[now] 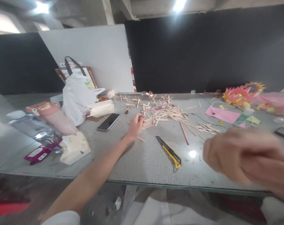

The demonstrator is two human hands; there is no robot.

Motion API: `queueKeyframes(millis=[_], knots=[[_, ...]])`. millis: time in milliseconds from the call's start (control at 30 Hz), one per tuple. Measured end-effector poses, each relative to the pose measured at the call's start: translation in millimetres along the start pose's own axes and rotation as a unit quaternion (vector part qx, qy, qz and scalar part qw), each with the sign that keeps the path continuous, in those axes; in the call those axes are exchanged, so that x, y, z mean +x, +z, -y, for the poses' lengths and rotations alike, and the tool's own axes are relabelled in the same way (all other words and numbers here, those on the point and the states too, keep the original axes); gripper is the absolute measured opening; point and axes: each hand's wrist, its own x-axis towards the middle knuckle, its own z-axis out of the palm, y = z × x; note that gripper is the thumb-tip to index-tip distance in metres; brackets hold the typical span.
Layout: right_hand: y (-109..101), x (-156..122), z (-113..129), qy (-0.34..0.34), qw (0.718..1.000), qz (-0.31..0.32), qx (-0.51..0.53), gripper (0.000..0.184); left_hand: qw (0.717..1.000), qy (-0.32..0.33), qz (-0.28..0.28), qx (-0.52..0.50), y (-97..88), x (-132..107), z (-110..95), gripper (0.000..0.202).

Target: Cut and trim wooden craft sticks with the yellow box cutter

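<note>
My left hand [136,125] rests at the left edge of a pile of flat wooden sticks [174,113], its fingers curled together. Whatever is between those fingertips is hidden. My right hand [242,153] is raised over the right front of the table, large and smeared by motion, so its grip is unclear. Between the hands lies a yellow and black utility knife [169,151]. Just beyond it is a red patterned pencil-like rod [184,133]. Small star-shaped bundles of crossed sticks [153,98] stand behind the pile. One loose stick [141,139] lies below my left hand.
Left of my arm are a phone [108,122], a white plastic bag [76,97], a pink bottle [53,117], a clear bottle [34,128] and a tissue pack [75,148]. Pink paper [222,113] and a pink-yellow paper craft [240,95] lie at right. Dark panels [202,53] stand behind.
</note>
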Motion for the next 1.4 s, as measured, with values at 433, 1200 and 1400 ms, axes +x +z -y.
queueKeyframes(millis=[433, 1200, 1400], knots=[[16.6, 65.8, -158.0, 0.271, 0.933, -0.203, 0.123, 0.037, 0.969, -0.011, 0.115, 0.221, 3.5, 55.0, 27.1, 0.04], [46.2, 54.9, -172.4, 0.152, 0.967, 0.029, -0.204, 0.039, 0.988, 0.049, 0.039, -0.145, 19.0, 3.8, -19.7, 0.027], [45.9, 53.5, -170.7, 0.138, 0.961, 0.065, -0.232, 0.039, 0.996, 0.004, 0.032, -0.08, 20.3, 6.8, -8.7, 0.02]])
